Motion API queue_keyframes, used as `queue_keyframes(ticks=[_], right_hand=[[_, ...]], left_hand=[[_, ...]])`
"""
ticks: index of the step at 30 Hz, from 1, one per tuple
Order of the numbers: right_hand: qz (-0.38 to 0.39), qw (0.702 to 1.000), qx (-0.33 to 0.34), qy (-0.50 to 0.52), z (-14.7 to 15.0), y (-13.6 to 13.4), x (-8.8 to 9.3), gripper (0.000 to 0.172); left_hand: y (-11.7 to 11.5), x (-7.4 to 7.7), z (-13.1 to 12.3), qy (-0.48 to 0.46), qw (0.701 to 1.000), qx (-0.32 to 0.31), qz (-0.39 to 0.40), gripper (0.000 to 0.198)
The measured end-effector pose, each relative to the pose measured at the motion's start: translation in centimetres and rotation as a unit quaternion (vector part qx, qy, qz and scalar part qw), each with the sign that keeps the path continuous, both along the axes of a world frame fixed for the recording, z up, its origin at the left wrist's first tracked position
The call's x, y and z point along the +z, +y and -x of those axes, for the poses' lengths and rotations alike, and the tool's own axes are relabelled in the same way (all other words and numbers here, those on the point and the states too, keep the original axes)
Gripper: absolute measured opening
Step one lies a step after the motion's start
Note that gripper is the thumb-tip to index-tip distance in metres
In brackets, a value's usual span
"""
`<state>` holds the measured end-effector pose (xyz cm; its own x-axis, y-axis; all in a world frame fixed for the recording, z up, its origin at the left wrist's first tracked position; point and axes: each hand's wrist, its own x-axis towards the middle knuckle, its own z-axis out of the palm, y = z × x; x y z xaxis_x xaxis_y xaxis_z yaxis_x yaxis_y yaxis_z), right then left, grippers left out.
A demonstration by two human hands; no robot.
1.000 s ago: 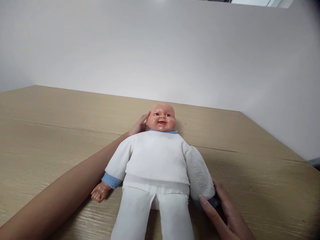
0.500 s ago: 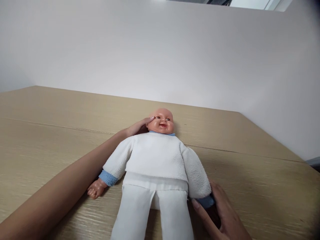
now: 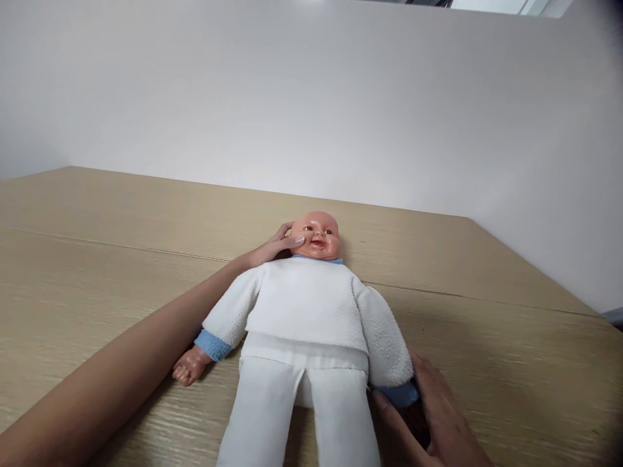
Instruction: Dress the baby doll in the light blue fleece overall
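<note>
A baby doll [image 3: 304,305] lies on its back, bald head away from me, in a white fleece top with blue cuffs and white trousers. My left hand [image 3: 280,246] cups the side of its head, thumb on the cheek and the other fingers partly hidden behind the head. Around the doll's blue cuff on the right, my right hand [image 3: 433,408] is curled, thumb on the inner side and fingers on the outer side. The doll's hand there is mostly hidden. Its other hand [image 3: 191,365] rests beside my left forearm.
The wooden table [image 3: 121,214] has a thin seam running across it behind the doll's shoulders. A pale wall [image 3: 292,97] stands at its far edge, with an opening at the top right.
My left thumb has slid down from beside the doll's eye to its cheek, and fingers now show beside its head. My right hand and the doll have stayed nearly still.
</note>
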<state>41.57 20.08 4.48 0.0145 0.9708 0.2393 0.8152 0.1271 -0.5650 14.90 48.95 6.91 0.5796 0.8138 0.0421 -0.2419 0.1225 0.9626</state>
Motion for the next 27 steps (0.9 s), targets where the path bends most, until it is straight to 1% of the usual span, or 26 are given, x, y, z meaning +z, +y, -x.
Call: queue_keyframes(ticks=[3,8,12,17,22,27], right_hand=[[0.016,1.0,-0.001,0.009,0.1,0.0,0.0,0.05],[0.008,1.0,0.001,0.007,0.0,-0.1,-0.1,0.049],[0.001,1.0,0.003,0.006,-0.1,-0.1,0.0,0.048],[0.004,1.0,0.004,0.0,-0.2,0.1,-0.1,0.047],[0.01,1.0,0.008,-0.004,-0.2,0.1,-0.1,0.042],[0.01,1.0,-0.003,-0.002,0.3,-0.2,0.4,0.045]], left_hand=[[0.1,-0.3,-0.1,-0.003,1.0,0.008,-0.002,0.077],[0.9,-1.2,-0.4,-0.015,1.0,0.025,0.007,0.082],[1.4,-1.6,-0.7,-0.006,0.999,0.042,0.024,0.078],[1.3,-1.4,-0.7,-0.01,0.999,0.036,0.037,0.084],[1.2,-1.3,-0.7,-0.007,0.999,0.032,0.042,0.077],[1.2,-1.2,-0.8,-0.003,0.999,0.023,0.043,0.078]])
